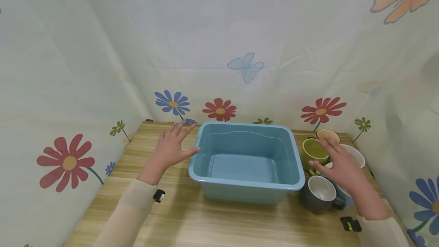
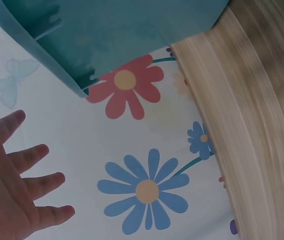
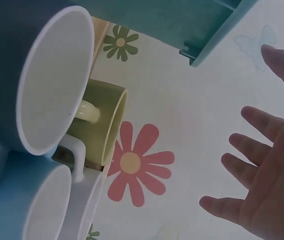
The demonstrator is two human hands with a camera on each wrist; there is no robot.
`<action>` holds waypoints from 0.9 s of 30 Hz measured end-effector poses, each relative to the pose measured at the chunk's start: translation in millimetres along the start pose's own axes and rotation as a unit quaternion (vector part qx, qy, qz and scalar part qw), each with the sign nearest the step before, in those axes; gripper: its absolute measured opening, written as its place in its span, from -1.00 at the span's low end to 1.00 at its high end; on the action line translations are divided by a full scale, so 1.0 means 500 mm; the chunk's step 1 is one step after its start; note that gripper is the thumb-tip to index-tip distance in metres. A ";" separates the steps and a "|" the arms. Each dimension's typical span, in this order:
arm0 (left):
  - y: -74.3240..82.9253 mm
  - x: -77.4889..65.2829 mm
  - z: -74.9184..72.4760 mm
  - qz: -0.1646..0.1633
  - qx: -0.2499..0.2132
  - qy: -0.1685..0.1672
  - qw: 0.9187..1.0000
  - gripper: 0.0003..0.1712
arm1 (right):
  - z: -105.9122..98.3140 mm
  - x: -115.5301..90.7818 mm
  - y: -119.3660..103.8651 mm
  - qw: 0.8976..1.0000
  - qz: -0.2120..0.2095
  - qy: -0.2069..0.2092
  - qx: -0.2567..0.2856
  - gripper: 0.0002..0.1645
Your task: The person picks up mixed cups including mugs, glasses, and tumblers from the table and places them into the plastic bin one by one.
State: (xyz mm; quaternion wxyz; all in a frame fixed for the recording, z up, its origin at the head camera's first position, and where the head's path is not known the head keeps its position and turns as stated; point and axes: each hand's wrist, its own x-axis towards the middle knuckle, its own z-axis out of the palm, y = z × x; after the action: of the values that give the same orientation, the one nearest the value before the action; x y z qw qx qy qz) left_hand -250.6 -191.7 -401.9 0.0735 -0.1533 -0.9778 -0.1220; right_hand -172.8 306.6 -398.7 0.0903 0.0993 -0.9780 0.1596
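A blue plastic basin (image 1: pixel 240 193) stands on the wooden table between my two hands, with nothing inside. My left hand (image 1: pixel 171 148) hovers by its left rim, fingers spread and holding nothing; the left wrist view shows the same spread fingers (image 2: pixel 29 162). Over the mugs at the basin's right, my right hand (image 1: pixel 344 167) is held with fingers extended and grips nothing. Below it are a dark grey mug (image 1: pixel 313 203), a green mug (image 1: pixel 307 157) and a blue mug (image 3: pixel 27 195). White mugs (image 1: pixel 356 155) are partly hidden by that hand.
A yellowish-rimmed cup (image 1: pixel 322 132) stands at the back of the mug group. The wooden table (image 1: pixel 164 220) meets a pale cloth (image 1: pixel 192 41) printed with flowers and butterflies at the back and both sides.
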 end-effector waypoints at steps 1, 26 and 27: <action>-0.001 -0.001 0.002 0.003 0.001 0.003 1.000 0.01 | 0.002 -0.002 0.000 1.000 0.002 0.001 0.003 0.02; -0.001 -0.031 0.028 -0.007 -0.048 0.055 0.997 -0.17 | 0.081 -0.056 0.012 0.997 0.028 0.019 0.062 -0.20; -0.001 -0.033 0.029 -0.008 -0.053 0.056 0.997 -0.17 | 0.084 -0.058 0.013 0.997 0.027 0.021 0.065 -0.21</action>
State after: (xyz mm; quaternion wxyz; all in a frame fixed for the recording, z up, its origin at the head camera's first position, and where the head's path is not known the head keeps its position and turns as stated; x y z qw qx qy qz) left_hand -236.9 -192.8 -418.8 0.1188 -0.1422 -0.9656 -0.1824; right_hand -152.3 303.3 -446.0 0.1000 0.0746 -0.9658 0.2271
